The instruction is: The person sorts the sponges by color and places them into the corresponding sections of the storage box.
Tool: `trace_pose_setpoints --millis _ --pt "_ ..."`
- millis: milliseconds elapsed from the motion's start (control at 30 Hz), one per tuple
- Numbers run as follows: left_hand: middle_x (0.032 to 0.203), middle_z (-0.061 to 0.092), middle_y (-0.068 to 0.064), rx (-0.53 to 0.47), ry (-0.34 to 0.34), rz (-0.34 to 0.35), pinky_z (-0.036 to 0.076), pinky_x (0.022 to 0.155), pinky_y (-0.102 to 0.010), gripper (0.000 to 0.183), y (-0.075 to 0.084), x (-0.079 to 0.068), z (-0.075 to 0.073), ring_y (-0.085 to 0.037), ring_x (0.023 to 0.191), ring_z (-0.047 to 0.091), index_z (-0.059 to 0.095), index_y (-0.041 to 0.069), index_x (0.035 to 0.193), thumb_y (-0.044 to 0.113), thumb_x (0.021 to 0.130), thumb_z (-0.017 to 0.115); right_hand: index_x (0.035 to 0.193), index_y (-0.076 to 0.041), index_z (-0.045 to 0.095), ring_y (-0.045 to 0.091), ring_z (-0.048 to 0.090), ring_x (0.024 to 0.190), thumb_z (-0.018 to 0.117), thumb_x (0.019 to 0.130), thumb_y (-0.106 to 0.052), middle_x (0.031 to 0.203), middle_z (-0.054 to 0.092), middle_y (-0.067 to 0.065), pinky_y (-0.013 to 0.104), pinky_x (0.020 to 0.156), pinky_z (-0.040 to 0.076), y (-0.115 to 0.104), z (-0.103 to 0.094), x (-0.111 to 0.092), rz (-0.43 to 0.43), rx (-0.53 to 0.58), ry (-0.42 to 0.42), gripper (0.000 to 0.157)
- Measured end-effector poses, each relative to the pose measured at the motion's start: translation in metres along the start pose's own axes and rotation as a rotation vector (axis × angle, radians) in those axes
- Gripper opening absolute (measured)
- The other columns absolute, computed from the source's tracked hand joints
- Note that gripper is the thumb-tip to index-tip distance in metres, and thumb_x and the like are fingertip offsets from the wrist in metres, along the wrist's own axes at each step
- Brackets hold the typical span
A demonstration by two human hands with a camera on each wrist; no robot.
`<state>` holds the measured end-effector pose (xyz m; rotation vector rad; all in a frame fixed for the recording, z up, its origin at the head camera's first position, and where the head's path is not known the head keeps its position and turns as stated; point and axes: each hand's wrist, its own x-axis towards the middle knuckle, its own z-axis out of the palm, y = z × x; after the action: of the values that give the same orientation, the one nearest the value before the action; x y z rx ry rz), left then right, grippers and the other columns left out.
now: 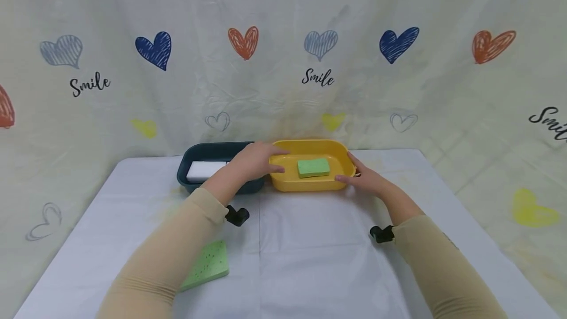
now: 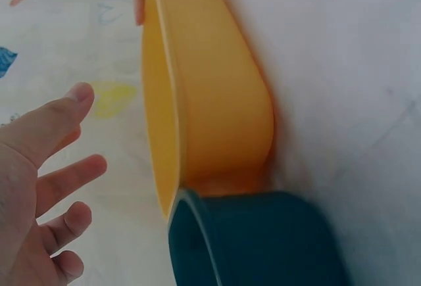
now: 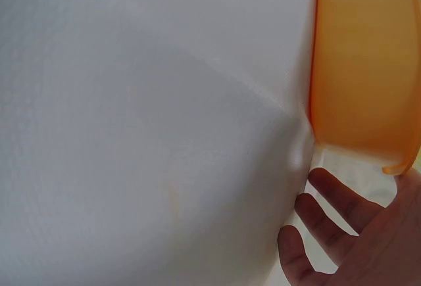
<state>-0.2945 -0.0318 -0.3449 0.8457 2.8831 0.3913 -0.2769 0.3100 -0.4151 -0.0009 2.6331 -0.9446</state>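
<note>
A yellow oval basin [image 1: 310, 186] stands on the cloth, with a green sponge [image 1: 313, 167] lying inside it. To its left, end to end with it, is a dark teal basin [image 1: 190, 154] that has white blocks [image 1: 205, 171] in it. My left hand [image 1: 254, 161] hovers over the place where the two basins meet, thumb and fingers spread, holding nothing. In the left wrist view the left fingers [image 2: 72, 174] stay apart from both rims. My right hand [image 1: 365, 179] touches the yellow basin's right end, thumb over the rim; the other fingers [image 3: 322, 230] stretch loosely beside it.
A larger light-green sponge [image 1: 210, 265] with dark specks lies near the front, partly behind my left sleeve. White cloth [image 1: 319, 245] covers the table. Behind it hangs a pale sheet [image 1: 274, 82] printed with hearts. Each wrist carries a small black camera mount [image 1: 237, 216].
</note>
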Motion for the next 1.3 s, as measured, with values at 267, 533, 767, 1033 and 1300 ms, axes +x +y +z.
trace_pose_setpoints --millis 267,533,767,1033,1300 --pt "0.141 0.056 0.004 0.029 -0.023 -0.022 0.04 0.107 -0.046 0.057 -0.024 -0.042 -0.009 -0.025 0.127 0.047 0.055 0.034 0.143 0.05 0.09 0.069 0.159 -0.03 -0.012 0.046 0.033 0.134 0.062 0.088 -0.064 0.157 0.022 0.028 0.068 0.111 0.023 0.0 0.0 0.001 -0.003 -0.001 -0.002 0.107" --pt "0.137 0.06 0.004 0.007 -0.012 0.009 0.038 0.108 -0.048 0.054 -0.052 -0.092 -0.01 -0.026 0.128 0.05 0.06 0.028 0.139 0.044 0.09 0.072 0.159 -0.031 -0.012 0.046 0.031 0.135 0.062 0.087 -0.065 0.158 0.02 0.026 0.069 0.11 0.022 0.002 -0.001 0.002 0.005 0.002 0.0 0.108" --pt "0.131 0.065 0.002 -0.013 0.016 0.017 0.046 0.099 -0.046 0.049 -0.081 -0.135 -0.002 -0.026 0.119 0.056 0.066 0.023 0.133 0.036 0.087 0.077 0.158 -0.03 -0.013 0.049 0.023 0.139 0.062 0.087 -0.066 0.161 0.013 0.027 0.071 0.11 0.019 0.002 0.0 0.002 0.013 0.006 -0.004 0.109" --pt "0.129 0.066 -0.001 0.004 0.002 -0.082 0.046 0.097 -0.051 0.051 -0.111 -0.176 0.006 -0.031 0.118 0.056 0.067 0.022 0.132 0.039 0.085 0.078 0.158 -0.031 -0.014 0.05 0.021 0.141 0.061 0.087 -0.066 0.161 0.012 0.028 0.071 0.11 0.019 0.001 0.003 0.001 0.025 -0.003 -0.002 0.108" --pt "0.125 0.068 -0.004 0.014 0.003 -0.154 0.049 0.085 -0.049 0.053 -0.135 -0.204 0.015 -0.031 0.107 0.057 0.068 0.021 0.129 0.041 0.082 0.08 0.158 -0.031 -0.014 0.05 0.019 0.142 0.062 0.087 -0.067 0.162 0.01 0.027 0.071 0.11 0.018 0.002 0.002 0.003 0.022 0.001 0.0 0.109"
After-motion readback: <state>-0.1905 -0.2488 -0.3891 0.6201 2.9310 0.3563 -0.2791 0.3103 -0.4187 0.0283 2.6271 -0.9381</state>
